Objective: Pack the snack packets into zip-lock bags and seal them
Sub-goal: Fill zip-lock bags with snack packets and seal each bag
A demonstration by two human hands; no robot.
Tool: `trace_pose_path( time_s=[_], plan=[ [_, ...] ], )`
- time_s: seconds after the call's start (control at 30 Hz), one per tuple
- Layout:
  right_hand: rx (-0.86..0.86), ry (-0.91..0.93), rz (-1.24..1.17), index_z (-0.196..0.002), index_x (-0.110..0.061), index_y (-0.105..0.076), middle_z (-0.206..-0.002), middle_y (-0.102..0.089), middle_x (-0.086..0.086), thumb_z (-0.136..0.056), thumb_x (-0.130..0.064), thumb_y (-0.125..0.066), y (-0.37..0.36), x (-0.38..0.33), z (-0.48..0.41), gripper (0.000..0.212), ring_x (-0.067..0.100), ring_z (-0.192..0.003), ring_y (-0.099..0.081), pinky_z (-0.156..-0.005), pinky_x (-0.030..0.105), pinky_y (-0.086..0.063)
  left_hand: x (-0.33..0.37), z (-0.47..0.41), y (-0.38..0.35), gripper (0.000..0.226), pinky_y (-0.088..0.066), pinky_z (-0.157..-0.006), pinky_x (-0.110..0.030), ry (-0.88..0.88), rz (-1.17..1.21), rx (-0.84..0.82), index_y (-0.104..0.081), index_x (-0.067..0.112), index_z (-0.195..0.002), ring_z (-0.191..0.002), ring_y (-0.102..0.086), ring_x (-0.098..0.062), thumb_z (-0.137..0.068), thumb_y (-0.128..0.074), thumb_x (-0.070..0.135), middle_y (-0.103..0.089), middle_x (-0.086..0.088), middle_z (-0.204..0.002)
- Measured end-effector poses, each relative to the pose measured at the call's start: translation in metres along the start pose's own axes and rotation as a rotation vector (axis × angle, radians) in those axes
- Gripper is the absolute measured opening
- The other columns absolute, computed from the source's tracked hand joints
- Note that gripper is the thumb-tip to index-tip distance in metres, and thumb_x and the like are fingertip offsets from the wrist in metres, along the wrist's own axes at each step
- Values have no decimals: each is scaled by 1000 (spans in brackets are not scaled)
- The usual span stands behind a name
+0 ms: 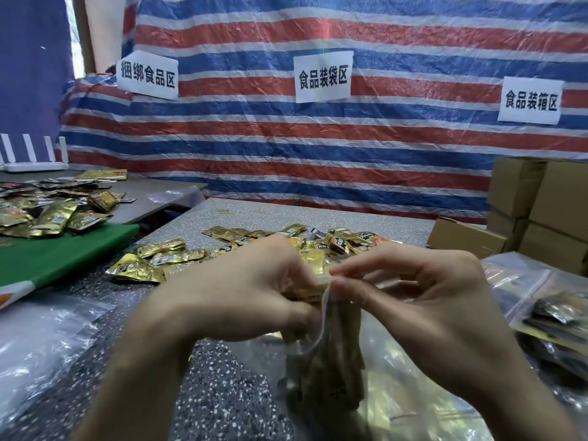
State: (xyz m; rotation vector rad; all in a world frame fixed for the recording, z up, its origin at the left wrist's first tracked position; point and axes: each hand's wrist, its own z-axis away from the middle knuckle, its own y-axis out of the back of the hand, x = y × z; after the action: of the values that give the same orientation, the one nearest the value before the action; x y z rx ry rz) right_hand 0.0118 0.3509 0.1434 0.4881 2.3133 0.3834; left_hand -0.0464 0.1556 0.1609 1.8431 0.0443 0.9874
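A clear zip-lock bag point(331, 358) hangs upright between my hands, with several gold snack packets inside it. My left hand point(241, 291) grips a bundle of gold packets point(313, 267) at the bag's mouth, its fingers curled round them. My right hand point(423, 291) pinches the bag's top edge between thumb and forefinger. Behind the hands a loose pile of gold snack packets point(241, 246) lies spread over the speckled table point(222, 393).
Filled zip-lock bags point(553, 310) are stacked at the right. Empty clear bags point(41, 342) lie at the left. A second heap of packets point(47, 208) covers the side table with the green cloth point(63, 249). Cardboard boxes point(541, 214) stand at the back right.
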Motion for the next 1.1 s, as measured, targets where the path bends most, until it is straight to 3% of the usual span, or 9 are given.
trace_pose_path(
  time_s=[0.13,0.3,0.47,0.6,0.67,0.77,0.9,0.97,1.1],
  plan=[
    [6,-34,-64,-89,-29,-82,-80,-77,-10,-72,-24,-81,4,-2,0,17,8,-73,-74,-62,23,-59,2,-4,1,14,-47,-68,-58,-62,144,161,-76,7,-78,-70,-58,-41,-81,-72,20,-65,-25,-78],
    [49,-14,-94,-79,-21,-83,-89,-76,-6,-67,-23,-80,6,-4,-1,13,9,-84,-73,-63,21,-59,3,-20,-15,17,-35,-63,-46,-8,380,297,-79,7,-83,-69,-48,-24,-75,-70,20,-71,-25,-77],
    [55,-2,-2,-76,-18,-82,-81,-76,-8,-66,-16,-81,14,-3,-2,10,6,-80,-72,-67,15,-55,2,-27,-25,16,-39,-59,-22,-58,313,183,-79,24,-74,-63,-52,-10,-87,-72,31,-74,-2,-70],
    [37,1,22,-75,-22,-81,-76,-75,-10,-67,-20,-81,11,-4,-3,8,6,-75,-72,-66,14,-52,-1,-25,-20,35,-53,-68,-32,27,136,-36,-79,22,-88,-73,-66,-12,-96,-56,46,-76,8,-84],
    [46,-5,34,-77,-22,-82,-75,-75,-10,-68,-20,-82,12,-5,-2,9,6,-74,-72,-64,14,-53,-10,-19,-9,44,-54,-75,-38,56,117,-11,-77,25,-102,-83,-69,-12,-95,-47,56,-75,13,-94],
    [115,-66,6,-78,-17,-82,-75,-76,-4,-70,-11,-83,19,-3,-2,10,13,-70,-73,-58,24,-59,-27,-4,13,53,-56,-81,-36,85,133,63,-76,38,-100,-89,-69,-3,-83,-45,78,-74,17,-101],
    [218,-139,-43,-74,-17,-81,-69,-76,-1,-67,-1,-85,26,-4,-3,18,16,-58,-72,-52,22,-58,-47,9,25,21,-59,-79,-35,66,170,-102,-76,30,-101,-89,-71,-14,-85,-74,43,-75,7,-101],
    [196,-185,-48,-74,-19,-81,-68,-76,-3,-66,-1,-85,28,-7,-3,20,16,-57,-73,-51,16,-54,-51,9,27,12,-59,-77,-31,47,233,-36,-78,21,-97,-87,-72,-19,-87,-72,24,-76,-3,-98],
    [66,-352,-17,-81,-20,-81,-76,-78,-4,-66,-4,-86,40,-2,-4,23,10,-68,-74,-58,11,-52,-50,9,27,17,-59,-73,-29,-24,243,92,-80,17,-96,-82,-72,-23,-82,-72,19,-77,-9,-90]
  ],
)
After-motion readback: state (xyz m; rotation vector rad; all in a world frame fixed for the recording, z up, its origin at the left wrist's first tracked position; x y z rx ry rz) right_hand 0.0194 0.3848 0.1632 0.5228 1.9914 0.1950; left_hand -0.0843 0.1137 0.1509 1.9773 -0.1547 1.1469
